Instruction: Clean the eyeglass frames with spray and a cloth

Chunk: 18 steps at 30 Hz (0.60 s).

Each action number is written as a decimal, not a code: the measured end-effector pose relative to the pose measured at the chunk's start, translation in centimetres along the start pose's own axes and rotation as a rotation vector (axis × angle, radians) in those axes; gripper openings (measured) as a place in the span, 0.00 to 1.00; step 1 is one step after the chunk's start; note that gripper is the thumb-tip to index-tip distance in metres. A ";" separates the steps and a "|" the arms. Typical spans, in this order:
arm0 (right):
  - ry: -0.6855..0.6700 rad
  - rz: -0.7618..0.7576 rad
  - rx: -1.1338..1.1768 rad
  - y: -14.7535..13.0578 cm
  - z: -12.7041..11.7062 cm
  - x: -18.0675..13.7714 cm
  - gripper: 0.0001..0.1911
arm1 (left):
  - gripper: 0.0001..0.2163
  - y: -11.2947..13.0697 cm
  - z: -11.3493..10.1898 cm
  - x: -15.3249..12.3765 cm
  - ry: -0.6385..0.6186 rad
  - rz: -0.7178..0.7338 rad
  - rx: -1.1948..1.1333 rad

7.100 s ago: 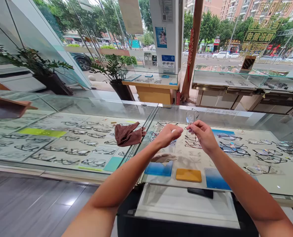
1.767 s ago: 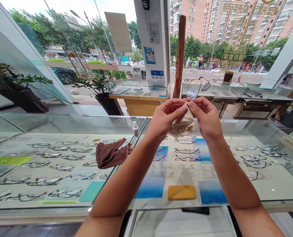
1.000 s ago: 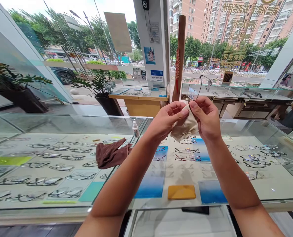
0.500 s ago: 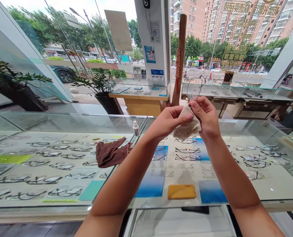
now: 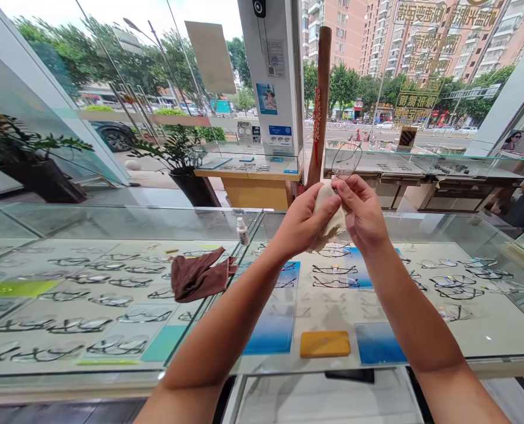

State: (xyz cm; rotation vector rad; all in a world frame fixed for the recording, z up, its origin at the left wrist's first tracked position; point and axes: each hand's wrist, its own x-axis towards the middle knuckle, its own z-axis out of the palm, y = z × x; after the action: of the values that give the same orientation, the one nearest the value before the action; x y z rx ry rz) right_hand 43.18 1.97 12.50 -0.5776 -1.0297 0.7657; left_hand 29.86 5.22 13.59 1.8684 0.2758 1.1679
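Observation:
Both hands are raised above a glass display counter point(image 5: 124, 221). My left hand point(image 5: 303, 222) is closed on a beige cleaning cloth point(image 5: 330, 221), pressing it against a pair of thin-framed glasses point(image 5: 346, 160). My right hand point(image 5: 362, 213) pinches the glasses' frame just under the upper lens, which sticks up above my fingers. The lower part of the glasses is hidden by the cloth and my fingers.
A crumpled brown cloth point(image 5: 197, 277) and a small white bottle point(image 5: 243, 231) rest on the counter's glass top. Many glasses lie in rows inside the case, with a yellow pad point(image 5: 325, 343) below my hands. Potted plants point(image 5: 180, 153) and further counters stand behind.
Over the last seconds the cloth came into my left hand and both hands rose. In the last half second the cloth bunched higher between my fingers and the glasses tilted slightly.

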 end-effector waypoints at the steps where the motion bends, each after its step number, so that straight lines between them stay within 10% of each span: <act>1: -0.004 0.008 -0.006 0.0 0.1 0.0 0.20 | 0.22 0.0 0.0 0.0 0.026 0.011 0.015; 7: -0.014 0.028 0.019 -0.2 0.4 -0.2 0.22 | 0.26 0.2 0.1 0.1 0.129 0.077 0.077; 14: -0.013 0.006 -0.034 -1.1 0.0 0.0 0.20 | 0.23 0.3 -1.2 0.4 -0.206 -0.037 -0.074; 18: -0.035 0.054 -0.058 -1.9 0.2 0.1 0.20 | 0.23 0.1 -0.3 0.4 -0.104 -0.057 -0.150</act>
State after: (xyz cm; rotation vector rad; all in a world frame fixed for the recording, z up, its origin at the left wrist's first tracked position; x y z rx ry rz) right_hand 43.53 0.90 13.99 -0.6460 -1.0752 0.7980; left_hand 29.84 5.53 13.98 1.7714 0.1778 1.0214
